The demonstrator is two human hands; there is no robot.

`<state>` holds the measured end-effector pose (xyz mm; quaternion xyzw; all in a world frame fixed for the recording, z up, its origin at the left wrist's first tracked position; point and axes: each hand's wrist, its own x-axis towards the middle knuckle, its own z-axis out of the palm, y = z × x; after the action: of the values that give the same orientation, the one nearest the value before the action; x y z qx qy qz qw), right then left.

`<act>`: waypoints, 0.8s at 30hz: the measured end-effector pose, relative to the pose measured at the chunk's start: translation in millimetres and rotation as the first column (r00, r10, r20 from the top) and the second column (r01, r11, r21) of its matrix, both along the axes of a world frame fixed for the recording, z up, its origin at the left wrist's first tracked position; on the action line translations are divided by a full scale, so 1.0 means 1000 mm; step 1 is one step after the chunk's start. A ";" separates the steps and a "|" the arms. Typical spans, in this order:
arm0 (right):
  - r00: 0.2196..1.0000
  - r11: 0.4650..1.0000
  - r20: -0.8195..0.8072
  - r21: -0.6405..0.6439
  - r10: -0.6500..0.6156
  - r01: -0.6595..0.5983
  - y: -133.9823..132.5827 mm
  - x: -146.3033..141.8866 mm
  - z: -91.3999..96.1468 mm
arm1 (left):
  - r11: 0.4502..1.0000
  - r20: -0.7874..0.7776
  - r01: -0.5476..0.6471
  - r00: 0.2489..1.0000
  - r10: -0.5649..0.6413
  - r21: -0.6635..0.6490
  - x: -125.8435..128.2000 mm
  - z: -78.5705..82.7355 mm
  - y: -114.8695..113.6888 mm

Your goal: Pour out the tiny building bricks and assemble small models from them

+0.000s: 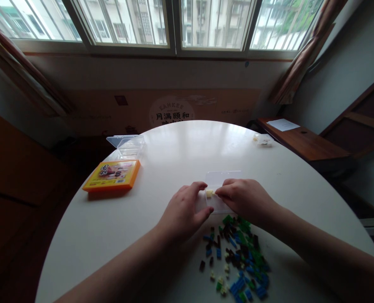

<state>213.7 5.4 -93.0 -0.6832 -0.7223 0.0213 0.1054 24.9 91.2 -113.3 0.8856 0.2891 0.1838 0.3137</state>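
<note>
A shallow clear plastic box [220, 206] with its lid [223, 174] folded back lies on the table between my hands. Inside it, near the left side, sits a small cluster of pale yellow building bricks [209, 193]. My left hand [187, 206] holds nothing; its thumb and fingers are spread around the box's left edge. With fingertips pinched, my right hand [242, 193] is over the box, on a small pale yellow brick [214, 193] just right of the cluster. Closer to me spreads a loose pile of small green, blue, brown and pale yellow bricks [237, 248].
On the left of the round white table [180, 155] lies an orange and yellow box [114, 174], with an open clear plastic case [130, 147] behind it. A small clear bag [264, 140] lies at the far right. Beyond stands a brown desk [310, 143] with paper.
</note>
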 end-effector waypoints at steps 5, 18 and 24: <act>1.000 1.000 0.018 0.007 -0.007 0.007 0.001 -0.002 0.000 | 1.000 -0.010 -0.002 1.000 0.001 -0.003 0.001 0.002 0.000; 1.000 1.000 0.014 0.019 -0.014 0.014 0.000 -0.003 0.000 | 1.000 -0.005 -0.003 1.000 0.003 -0.003 0.001 0.001 -0.001; 1.000 1.000 0.019 0.026 -0.007 0.007 -0.002 -0.002 -0.001 | 1.000 -0.007 0.001 1.000 -0.001 0.000 0.001 0.001 -0.001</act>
<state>211.9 3.5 -94.4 -0.6844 -0.7212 0.0050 0.1072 26.1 90.1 -112.2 0.8864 0.2898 0.1805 0.3127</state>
